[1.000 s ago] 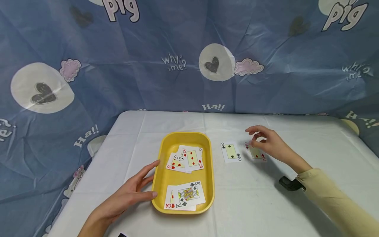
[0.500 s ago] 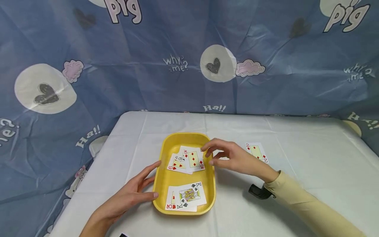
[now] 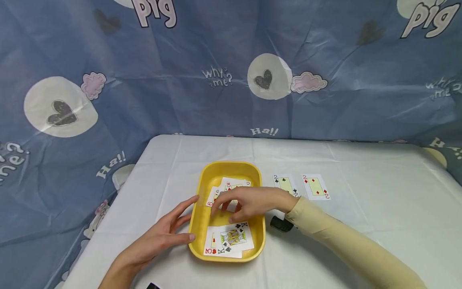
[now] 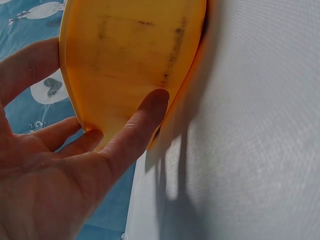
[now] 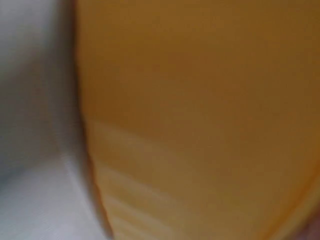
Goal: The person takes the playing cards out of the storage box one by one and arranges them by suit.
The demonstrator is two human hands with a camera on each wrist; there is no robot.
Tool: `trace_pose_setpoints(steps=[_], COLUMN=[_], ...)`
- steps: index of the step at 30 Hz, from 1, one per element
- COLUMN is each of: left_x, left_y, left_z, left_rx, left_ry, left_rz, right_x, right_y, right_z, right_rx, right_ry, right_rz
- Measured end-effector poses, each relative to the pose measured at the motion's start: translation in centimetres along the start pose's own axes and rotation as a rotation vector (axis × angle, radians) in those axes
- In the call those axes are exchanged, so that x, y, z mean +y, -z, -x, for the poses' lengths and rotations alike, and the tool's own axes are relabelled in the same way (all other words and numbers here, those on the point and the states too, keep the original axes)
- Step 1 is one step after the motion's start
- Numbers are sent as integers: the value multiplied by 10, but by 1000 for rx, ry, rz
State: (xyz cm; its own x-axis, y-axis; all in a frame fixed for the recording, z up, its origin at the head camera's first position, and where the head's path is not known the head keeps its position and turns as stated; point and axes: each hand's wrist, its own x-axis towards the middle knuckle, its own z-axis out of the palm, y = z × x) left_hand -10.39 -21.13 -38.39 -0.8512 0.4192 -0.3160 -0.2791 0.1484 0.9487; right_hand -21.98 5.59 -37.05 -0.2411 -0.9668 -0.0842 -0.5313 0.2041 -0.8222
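Observation:
A yellow tray (image 3: 197, 245) stands on the white cloth and holds playing cards in two overlapping groups. The king of spades (image 3: 236, 237) lies over the three of hearts (image 3: 209, 241) at its near end. Farther back, the three of diamonds (image 3: 236, 184) tops several cards, partly hidden by my right hand (image 3: 254, 200). That hand reaches over the tray's right rim, fingers bent loosely downward between the two groups, no card visible in them. My left hand (image 3: 160, 237) touches the tray's left side; in the left wrist view its thumb (image 4: 137, 125) lies along the outer wall.
On the cloth right of the tray lie the two of clubs (image 3: 284, 182), partly behind my right forearm, and the two of diamonds (image 3: 316, 187). A black wrist camera (image 3: 281, 224) hangs under the right wrist. A blue printed curtain (image 3: 202, 108) rises behind the table.
My right hand has moved left from above the two of diamonds, past the two of clubs, to over the middle of the tray. The left hand and the cards have stayed put.

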Motion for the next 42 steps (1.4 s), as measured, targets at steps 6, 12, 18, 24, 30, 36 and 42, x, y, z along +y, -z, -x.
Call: trace_pose_setpoints(steps=[6, 12, 18, 24, 30, 36, 42], left_x=[1, 2, 3, 5, 4, 3, 1], left_y=[-1, -2, -1, -1, -2, -3, -3], left_z=[-1, -1, -1, 0, 0, 0, 0], left_rx=[-2, 16, 23, 14, 23, 23, 21], left_ry=[-5, 12, 15, 4, 7, -10, -10], left_rz=[-3, -7, -16, -25, -20, -23, -15], right_x=[6, 5, 0, 1, 2, 3, 6], right_y=[3, -1, -9, -13, -15, -12, -10], right_z=[-16, -22, -23, -27, -26, -21, -21], right_rx=[-185, -265, -218, -172, -45, 129, 256], right_ry=[-10, -39, -59, -27, -64, -111, -48], right_rz=[52, 174, 323, 368, 359, 214, 43])
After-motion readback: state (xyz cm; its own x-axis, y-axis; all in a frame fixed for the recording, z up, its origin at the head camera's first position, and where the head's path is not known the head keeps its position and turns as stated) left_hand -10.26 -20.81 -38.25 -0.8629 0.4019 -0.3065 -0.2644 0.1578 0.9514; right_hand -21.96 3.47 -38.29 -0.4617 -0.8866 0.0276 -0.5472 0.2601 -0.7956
